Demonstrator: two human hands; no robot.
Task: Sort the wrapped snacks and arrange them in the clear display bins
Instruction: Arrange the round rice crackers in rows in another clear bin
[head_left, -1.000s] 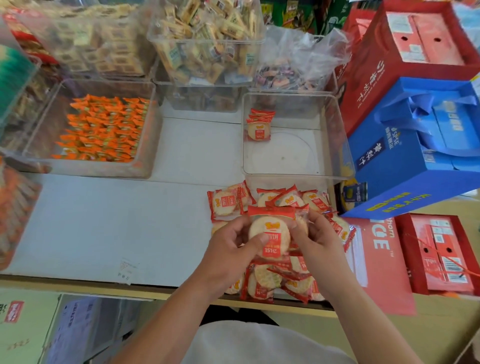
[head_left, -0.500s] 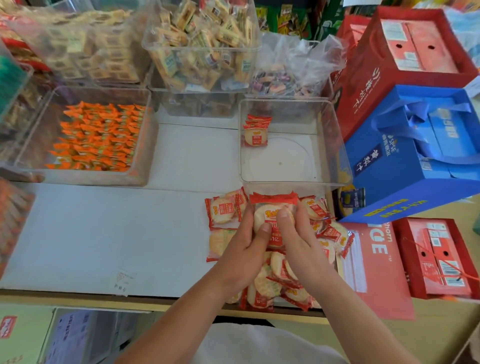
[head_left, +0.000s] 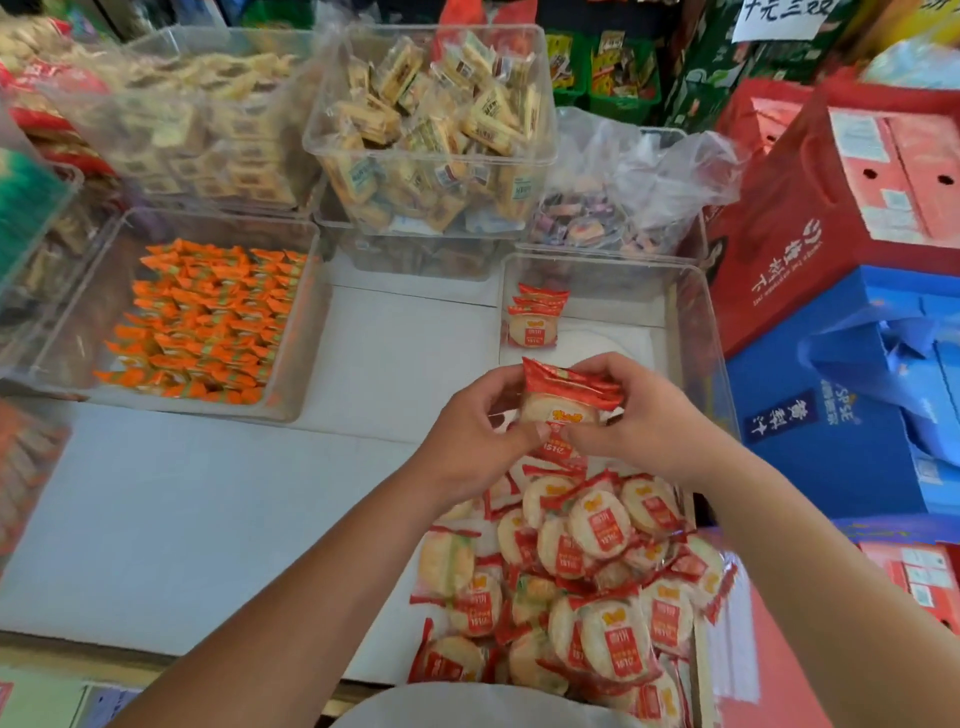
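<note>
Together both hands pinch stacked cracker packets.

Bin clear plastic; snack pkt glossy film.

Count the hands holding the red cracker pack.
2. The left hand holds the cracker pack at its left side; the right hand grips its right side.

"十元三双" on white paper sign
</note>
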